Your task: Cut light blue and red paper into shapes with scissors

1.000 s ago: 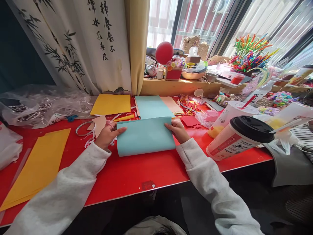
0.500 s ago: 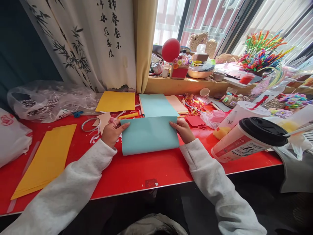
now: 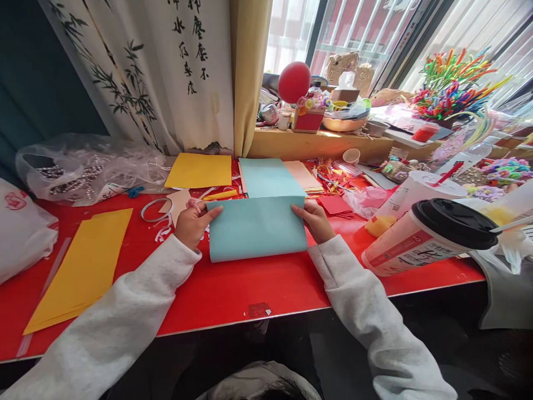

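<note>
A sheet of light blue paper (image 3: 258,229) is held above the red table, its broad side facing me. My left hand (image 3: 194,222) grips its upper left edge with the thumb in front and the fingers behind. At the upper right edge my right hand (image 3: 314,219) pinches it the same way. Just behind lies another light blue sheet (image 3: 270,175), with pale pink sheets (image 3: 302,173) beside and under it. A yellow sheet (image 3: 200,170) lies behind my left hand. Near that hand are a roll of clear tape (image 3: 155,211) and white paper scraps.
Yellow paper strips (image 3: 83,266) lie at the left. To the right stand a cup with a black lid (image 3: 433,239) and a clear drink cup (image 3: 410,194). Red paper pieces (image 3: 336,205) lie behind my right hand. A bag of beads (image 3: 83,169) is at the back left.
Both hands keep hold of the blue paper in nearly the same place. Its rounded lower left edge now looks flatter. The whole view has shifted slightly.
</note>
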{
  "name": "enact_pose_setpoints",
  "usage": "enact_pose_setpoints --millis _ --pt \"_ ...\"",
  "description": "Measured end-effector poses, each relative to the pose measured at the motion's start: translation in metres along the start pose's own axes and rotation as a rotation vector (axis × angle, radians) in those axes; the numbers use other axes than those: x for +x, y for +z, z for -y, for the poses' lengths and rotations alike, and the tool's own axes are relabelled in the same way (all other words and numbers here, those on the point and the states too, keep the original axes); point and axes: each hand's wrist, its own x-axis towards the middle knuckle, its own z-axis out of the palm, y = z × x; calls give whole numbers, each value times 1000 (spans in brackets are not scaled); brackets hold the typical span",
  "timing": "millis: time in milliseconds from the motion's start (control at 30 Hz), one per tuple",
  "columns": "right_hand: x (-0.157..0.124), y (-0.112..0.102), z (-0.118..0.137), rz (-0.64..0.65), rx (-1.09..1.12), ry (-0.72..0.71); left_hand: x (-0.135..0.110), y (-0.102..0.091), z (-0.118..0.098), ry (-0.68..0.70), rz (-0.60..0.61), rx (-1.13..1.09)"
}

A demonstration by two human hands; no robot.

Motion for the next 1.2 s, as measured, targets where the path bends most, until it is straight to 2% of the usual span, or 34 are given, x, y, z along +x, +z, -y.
enact_pose_setpoints --millis 1200 --pt "-1 0 3 -8 -1 18 0 1 0 12 18 -31"
